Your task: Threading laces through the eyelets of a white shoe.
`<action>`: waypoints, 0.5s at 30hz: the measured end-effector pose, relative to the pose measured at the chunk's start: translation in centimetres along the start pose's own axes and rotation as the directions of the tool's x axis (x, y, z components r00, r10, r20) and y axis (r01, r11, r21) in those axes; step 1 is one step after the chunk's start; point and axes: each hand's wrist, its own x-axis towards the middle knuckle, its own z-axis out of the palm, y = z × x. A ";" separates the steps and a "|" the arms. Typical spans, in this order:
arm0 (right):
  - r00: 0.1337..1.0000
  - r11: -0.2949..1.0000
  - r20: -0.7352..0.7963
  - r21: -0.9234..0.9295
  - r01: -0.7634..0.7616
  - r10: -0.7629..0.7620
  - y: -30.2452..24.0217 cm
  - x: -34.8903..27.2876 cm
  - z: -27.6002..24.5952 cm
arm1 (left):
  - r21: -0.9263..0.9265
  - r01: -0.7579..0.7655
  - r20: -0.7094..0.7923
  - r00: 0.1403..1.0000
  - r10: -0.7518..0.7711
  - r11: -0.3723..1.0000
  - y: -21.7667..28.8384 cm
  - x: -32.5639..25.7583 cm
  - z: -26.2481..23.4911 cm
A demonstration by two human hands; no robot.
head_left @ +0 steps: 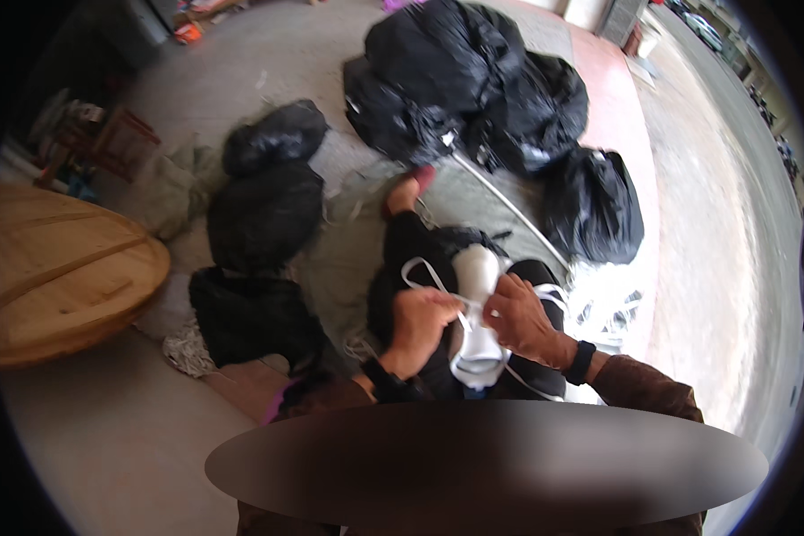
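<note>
A white shoe (480, 347) lies between your thighs, its long axis running from 12 to 6 o'clock, toe pointing away toward 12 and foot opening toward you at 6. Your left hand (426, 323) is at its 9 o'clock side, thumb and fingers pinched together on a white lace (417, 263) that loops up toward 10. Your right hand (524, 314), at 3 o'clock, has its fingertips closed on lacing too, though the exact contact is partly hidden.

Measured from the shoe, a heap of full black bags (447, 67) stands at 12 o'clock, and a single tied bag (596, 201) at about 1:30. Two more black bags sit around 10. A slack black bag (246, 313) lies at 9, beside a bundle of white strands (188, 348). The contents of the black bags are hidden.

Under you, a grey-green sheet (348, 223) covers part of the pale floor (89, 438). A round wooden tabletop (71, 268) is at 9; beyond, parked cars (704, 31) line a road at 1.
</note>
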 end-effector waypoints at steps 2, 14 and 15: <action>0.992 0.968 -0.123 0.243 0.058 -0.029 -5.0 1.8 -2.3 | -0.247 0.160 0.019 0.987 -0.160 0.956 0.7 -0.2 0.1; 0.754 0.517 -0.042 0.752 -0.408 0.656 -3.3 -0.6 3.0 | -0.489 0.155 0.085 0.988 -0.130 0.858 -1.6 -2.5 2.3; 0.677 0.293 0.116 0.839 -0.458 0.727 -3.3 -0.8 3.5 | -0.454 0.119 0.048 0.993 -0.109 0.883 -2.3 -2.2 2.2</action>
